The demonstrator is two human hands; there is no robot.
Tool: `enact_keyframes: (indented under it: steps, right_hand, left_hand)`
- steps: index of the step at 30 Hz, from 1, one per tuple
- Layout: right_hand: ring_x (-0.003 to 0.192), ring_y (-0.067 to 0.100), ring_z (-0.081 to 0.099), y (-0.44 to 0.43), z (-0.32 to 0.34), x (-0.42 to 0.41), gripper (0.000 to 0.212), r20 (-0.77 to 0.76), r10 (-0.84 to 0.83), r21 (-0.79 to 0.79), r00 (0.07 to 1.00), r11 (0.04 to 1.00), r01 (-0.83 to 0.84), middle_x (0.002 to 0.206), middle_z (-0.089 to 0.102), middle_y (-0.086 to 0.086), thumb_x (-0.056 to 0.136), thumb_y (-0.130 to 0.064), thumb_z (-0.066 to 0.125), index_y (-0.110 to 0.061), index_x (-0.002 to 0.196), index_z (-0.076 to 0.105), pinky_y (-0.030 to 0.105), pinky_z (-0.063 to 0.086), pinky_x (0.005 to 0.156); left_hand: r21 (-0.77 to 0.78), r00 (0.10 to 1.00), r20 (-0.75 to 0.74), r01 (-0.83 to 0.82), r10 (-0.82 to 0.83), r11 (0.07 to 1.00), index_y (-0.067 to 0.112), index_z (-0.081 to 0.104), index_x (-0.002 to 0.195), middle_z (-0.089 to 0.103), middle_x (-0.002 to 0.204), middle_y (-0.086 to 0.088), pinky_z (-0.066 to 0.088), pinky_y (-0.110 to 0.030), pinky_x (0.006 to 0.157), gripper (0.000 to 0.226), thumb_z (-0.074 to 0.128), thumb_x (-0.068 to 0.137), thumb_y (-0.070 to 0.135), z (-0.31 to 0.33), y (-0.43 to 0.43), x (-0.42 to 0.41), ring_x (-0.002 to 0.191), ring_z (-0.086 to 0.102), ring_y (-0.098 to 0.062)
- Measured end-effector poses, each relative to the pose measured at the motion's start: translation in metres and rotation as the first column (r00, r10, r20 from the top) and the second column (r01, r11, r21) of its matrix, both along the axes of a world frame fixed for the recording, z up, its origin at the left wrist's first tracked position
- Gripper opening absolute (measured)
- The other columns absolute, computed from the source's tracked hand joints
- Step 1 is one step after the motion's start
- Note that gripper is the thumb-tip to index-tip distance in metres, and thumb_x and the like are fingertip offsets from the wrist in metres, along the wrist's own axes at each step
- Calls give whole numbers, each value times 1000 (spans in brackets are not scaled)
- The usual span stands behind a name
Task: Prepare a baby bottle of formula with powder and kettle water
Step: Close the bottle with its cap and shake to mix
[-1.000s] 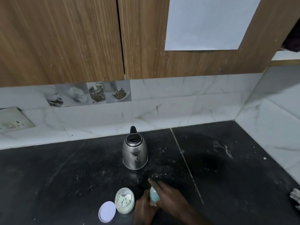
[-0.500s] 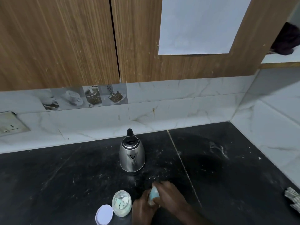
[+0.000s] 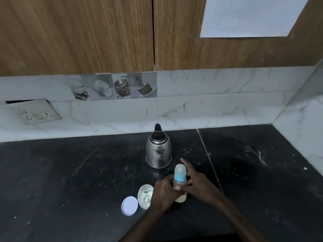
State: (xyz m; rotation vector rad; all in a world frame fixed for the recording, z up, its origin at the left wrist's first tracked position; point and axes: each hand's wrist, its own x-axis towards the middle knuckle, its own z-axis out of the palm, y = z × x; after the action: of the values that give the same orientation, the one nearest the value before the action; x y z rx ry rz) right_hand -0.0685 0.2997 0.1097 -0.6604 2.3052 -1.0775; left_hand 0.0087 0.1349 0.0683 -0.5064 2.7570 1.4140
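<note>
A baby bottle [image 3: 180, 179] with a clear cap and a blue collar stands upright on the black counter [image 3: 70, 180]. My left hand [image 3: 166, 193] is wrapped around its body. My right hand [image 3: 199, 184] touches its right side, fingers partly spread, index finger stretched past the cap. A steel kettle [image 3: 158, 151] with its lid off stands just behind the bottle. Left of my left hand is an open clear powder jar [image 3: 144, 196] with pale contents, and its white lid [image 3: 129, 205] lies flat beside it.
White marble tiles form the back wall and the right side wall [image 3: 300, 130], making a corner. A socket plate [image 3: 35, 111] sits on the back wall at the left. Wooden cabinet doors [image 3: 87, 32] hang above.
The bottle now stands out taller between both hands, and my right hand has slid off its cap to its right side. The camera view has shifted, with the hands further into view.
</note>
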Motion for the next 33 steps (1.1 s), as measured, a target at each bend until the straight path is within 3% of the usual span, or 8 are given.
enact_keyframes:
  steps: [6, 11, 13, 15, 20, 24, 29, 33]
  right_hand:
    - [91, 15, 78, -7, 13, 10, 101, 144, -72, -213, 987, 972, 102, 108, 79, -4, 90, -40, 80, -66, 154, 7, 35, 65, 72]
    - [95, 22, 79, -8, 18, 16, 104, 235, -117, -333, 965, 923, 194, 107, 80, 3, 90, -30, 82, -65, 154, 8, 43, 66, 70]
    - [92, 26, 79, -10, 21, 18, 98, 250, -151, -367, 956, 899, 238, 106, 79, 6, 90, -26, 82, -64, 152, 16, 50, 66, 70]
    - [90, 26, 79, -10, 25, 22, 92, 189, -189, -374, 964, 893, 249, 106, 78, 6, 89, -25, 84, -63, 148, 24, 54, 65, 69]
    - [99, 14, 77, 25, 72, 2, 95, 10, -244, -428, 970, 875, 224, 116, 73, -7, 81, -20, 89, -61, 146, 33, 38, 65, 74]
    - [88, 3, 75, 24, 76, 3, 79, 0, -703, -654, 711, 538, 532, 115, 70, -5, 88, -20, 82, -48, 144, 35, 30, 63, 67]
    - [90, 1, 73, -1, 45, 19, 94, -216, -313, -246, 925, 934, 259, 116, 72, -14, 77, -47, 89, -61, 147, 28, 31, 62, 84]
    - [91, 4, 74, -11, 51, 13, 99, -208, -566, -432, 798, 785, 445, 122, 69, -7, 77, -45, 88, -55, 152, 25, 28, 60, 81]
  left_hand:
    - [-168, 994, -109, -38, 20, 985, 36, 48, 142, 78, 117, 8, 56, -34, 86, 77, 72, 76, 65, 20, -7, -3, 108, 72, -19]
    - [-276, 982, -183, -92, 42, 957, 39, 38, 144, 80, 95, 2, 55, -36, 76, 72, 66, 82, 63, 36, -5, 3, 92, 74, -27]
    - [-201, 979, -206, -54, 12, 978, 42, 39, 140, 80, 101, 12, 57, -35, 80, 68, 70, 82, 60, 41, -8, 7, 94, 74, -16]
    - [134, 983, -184, 50, -24, 990, 40, 44, 137, 78, 114, 19, 57, -29, 92, 73, 84, 78, 55, 42, -14, 13, 106, 73, -3]
    - [841, 951, -29, -143, 306, 522, 15, 57, 136, 75, 131, -9, 51, -46, 110, 71, 75, 84, 59, 28, -47, 19, 125, 70, -28]
    - [960, 828, 265, -274, 494, -57, 4, 55, 140, 71, 135, -18, 46, -53, 115, 76, 49, 99, 67, 9, -69, 15, 128, 66, -37]
    - [938, 803, 346, -309, 485, -159, 2, 56, 144, 70, 136, -17, 50, -47, 108, 79, 48, 100, 68, -7, -55, 12, 132, 64, -35]
    - [934, 798, 356, -308, 486, -179, 2, 58, 142, 70, 136, -17, 46, -48, 114, 78, 48, 101, 67, -7, -41, 9, 132, 63, -35]
